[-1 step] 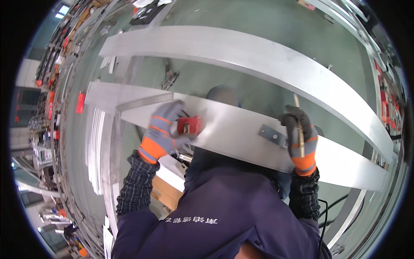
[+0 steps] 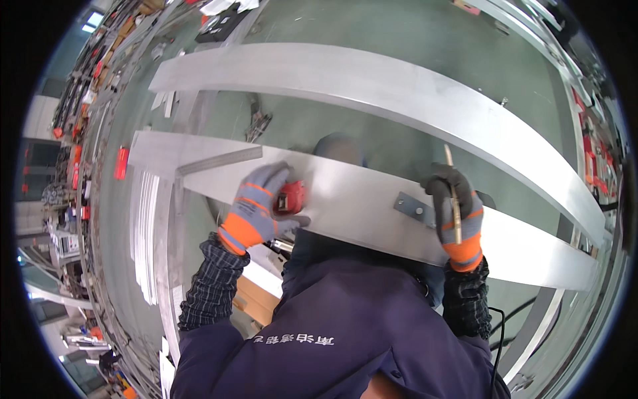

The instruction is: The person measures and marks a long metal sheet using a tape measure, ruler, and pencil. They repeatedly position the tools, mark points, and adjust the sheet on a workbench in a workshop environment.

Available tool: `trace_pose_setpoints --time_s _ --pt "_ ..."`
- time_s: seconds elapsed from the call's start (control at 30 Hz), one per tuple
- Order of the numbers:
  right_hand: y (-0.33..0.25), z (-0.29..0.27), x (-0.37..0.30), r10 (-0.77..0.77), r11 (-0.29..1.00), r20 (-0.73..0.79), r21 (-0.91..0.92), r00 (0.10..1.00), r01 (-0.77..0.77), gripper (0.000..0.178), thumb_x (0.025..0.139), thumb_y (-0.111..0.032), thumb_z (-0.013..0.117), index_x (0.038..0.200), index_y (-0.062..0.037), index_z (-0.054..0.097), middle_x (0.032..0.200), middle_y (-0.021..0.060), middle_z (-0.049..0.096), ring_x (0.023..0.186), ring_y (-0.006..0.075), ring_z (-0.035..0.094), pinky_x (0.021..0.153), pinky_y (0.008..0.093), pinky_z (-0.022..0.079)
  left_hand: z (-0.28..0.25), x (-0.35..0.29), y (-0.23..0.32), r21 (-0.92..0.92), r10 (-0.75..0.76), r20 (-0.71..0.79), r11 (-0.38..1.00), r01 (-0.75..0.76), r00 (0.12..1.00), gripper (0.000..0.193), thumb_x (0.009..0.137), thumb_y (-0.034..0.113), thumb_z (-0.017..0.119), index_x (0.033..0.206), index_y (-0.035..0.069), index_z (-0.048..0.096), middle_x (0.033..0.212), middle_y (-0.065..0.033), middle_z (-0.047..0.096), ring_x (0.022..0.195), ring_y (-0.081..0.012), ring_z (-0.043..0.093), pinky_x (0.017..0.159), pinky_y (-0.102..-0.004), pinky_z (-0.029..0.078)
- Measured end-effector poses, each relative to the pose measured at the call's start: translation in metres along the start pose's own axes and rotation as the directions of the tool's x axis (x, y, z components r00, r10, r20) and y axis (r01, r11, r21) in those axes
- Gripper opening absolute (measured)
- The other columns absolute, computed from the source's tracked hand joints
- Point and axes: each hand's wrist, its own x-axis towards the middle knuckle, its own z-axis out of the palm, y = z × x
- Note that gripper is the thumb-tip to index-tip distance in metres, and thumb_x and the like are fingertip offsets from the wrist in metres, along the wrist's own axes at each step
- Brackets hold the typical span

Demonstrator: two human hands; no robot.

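My left hand [image 2: 258, 207], in a grey and orange glove, grips a small red tape measure [image 2: 291, 198] pressed against a long flat aluminium beam [image 2: 359, 203] that runs across in front of me. My right hand [image 2: 457, 216], gloved the same way, is closed around a thin pencil-like stick [image 2: 451, 174] that points up and away. It rests on the beam just right of a small grey bracket [image 2: 412, 207] with a bolt in it. A steel square [image 2: 219, 161] lies on the beam's left end.
A second, longer aluminium beam [image 2: 372, 80] arcs across further away. Between the two beams a hand tool [image 2: 258, 123] lies on the green floor. Stacked metal strips [image 2: 146, 233] and a red object [image 2: 121, 163] are at the left. A black cable [image 2: 498, 326] hangs lower right.
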Motion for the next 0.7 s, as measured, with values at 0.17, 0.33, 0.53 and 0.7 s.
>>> trace_pose_setpoints --time_s 0.17,0.33,0.53,0.7 --pt "0.005 -0.017 0.000 -0.132 0.991 0.042 -0.029 0.990 0.134 0.023 0.098 -0.001 0.056 0.119 0.0007 0.063 0.098 0.0120 0.072 0.082 0.0156 0.069 0.074 0.0288 0.055 0.003 0.018 0.010 0.117 0.021 0.180 0.992 -0.042 0.983 0.082 0.062 0.048 0.092 0.126 0.006 0.062 0.122 -0.0167 0.063 0.110 -0.0382 0.059 0.096 -0.0496 0.047" --pt "-0.017 -0.012 0.010 -0.083 0.990 0.117 0.123 0.990 0.068 0.031 0.091 -0.002 0.066 0.121 -0.0007 0.062 0.103 0.0141 0.070 0.089 0.0237 0.069 0.078 0.0340 0.056 -0.012 0.040 0.035 -0.273 0.080 0.123 0.961 -0.044 0.989 0.082 0.062 0.037 0.096 0.127 0.001 0.060 0.117 -0.0186 0.064 0.108 -0.0352 0.062 0.097 -0.0455 0.051" --pt "-0.020 0.018 0.027 -0.281 0.946 0.218 0.229 0.935 0.231 0.045 0.088 -0.012 0.073 0.128 -0.0014 0.058 0.107 0.0183 0.067 0.093 0.0349 0.067 0.084 0.0391 0.055 0.010 0.091 0.090 -0.681 0.135 0.244 0.729 0.071 0.960 0.101 0.064 0.029 0.097 0.145 0.001 0.044 0.135 -0.0163 0.058 0.122 -0.0287 0.060 0.105 -0.0426 0.050" --pt "-0.008 0.002 0.045 -0.146 0.946 0.251 0.317 0.957 0.061 0.038 0.090 -0.008 0.068 0.127 -0.0012 0.060 0.107 0.0149 0.067 0.091 0.0285 0.067 0.084 0.0362 0.056 0.028 0.137 0.106 -0.843 0.370 0.191 0.536 -0.041 0.909 0.096 0.070 0.014 0.092 0.149 0.004 0.039 0.135 -0.0124 0.057 0.120 -0.0256 0.060 0.103 -0.0393 0.050"
